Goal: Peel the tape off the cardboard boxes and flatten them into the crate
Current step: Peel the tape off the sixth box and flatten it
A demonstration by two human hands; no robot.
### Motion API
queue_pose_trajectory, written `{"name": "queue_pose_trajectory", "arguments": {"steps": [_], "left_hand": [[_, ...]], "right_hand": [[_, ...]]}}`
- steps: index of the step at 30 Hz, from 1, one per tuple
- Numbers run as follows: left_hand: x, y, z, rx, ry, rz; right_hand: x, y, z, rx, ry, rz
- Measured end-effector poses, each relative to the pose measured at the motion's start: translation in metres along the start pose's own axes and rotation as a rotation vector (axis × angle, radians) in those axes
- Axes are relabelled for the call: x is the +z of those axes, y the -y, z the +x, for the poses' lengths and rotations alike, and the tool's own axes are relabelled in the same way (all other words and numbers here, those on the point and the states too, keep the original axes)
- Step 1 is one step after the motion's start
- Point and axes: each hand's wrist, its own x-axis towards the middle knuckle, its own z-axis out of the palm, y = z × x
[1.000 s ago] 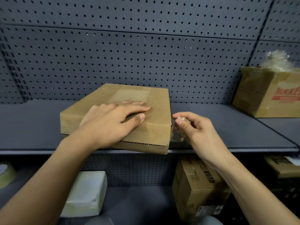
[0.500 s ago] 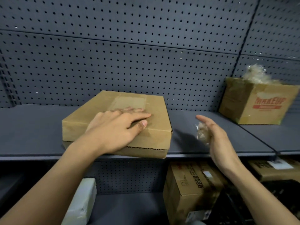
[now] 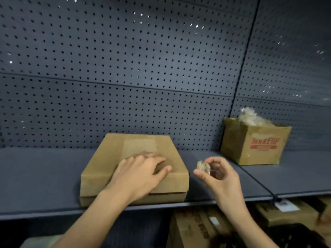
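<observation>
Pressing flat box [image 3: 100, 178], left hand [image 3: 141, 173], right hand [image 3: 222, 179] pinching tape [image 3: 203, 166], MAKEUP carton [image 3: 259, 149]

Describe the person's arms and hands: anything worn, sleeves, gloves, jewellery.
Both the left hand and the right hand are bare, with no gloves. The left forearm and right forearm are uncovered up to the frame's edge; no sleeve shows. No watch, bracelet or ring is visible, though the picture is slightly blurred.

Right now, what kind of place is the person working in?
Probably a stockroom or shop storage aisle: a grey shelf backed by a pegboard wall, a flat cardboard box and a box printed MAKEUP on it, more boxes below.
</observation>
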Motion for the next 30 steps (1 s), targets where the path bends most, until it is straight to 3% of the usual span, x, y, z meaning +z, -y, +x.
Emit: {"name": "queue_pose_trajectory", "arguments": {"steps": [4,7,13,21,30], "left_hand": [[-0.002,-0.013,0.012,-0.005,0.0,0.016],[-0.002,-0.021,0.02,-0.032,-0.007,0.017],[-0.003,-0.019,0.035,-0.062,-0.013,-0.025],[0.002,-0.022,0.054,-0.062,0.029,-0.067],[0.005,-0.018,0.076,-0.052,0.03,-0.059]], "right_hand": [[-0.018,0.006,0.005,0.118,0.017,0.117],[-0.036,0.001,0.02,0.045,0.008,-0.009],[-0.082,0.015,0.081,-0.074,-0.259,-0.034],[-0.118,-0.01,0.201,-0.054,-0.464,-0.291],[-0.124,-0.038,0.254,-0.128,-0.393,-0.754]]}}
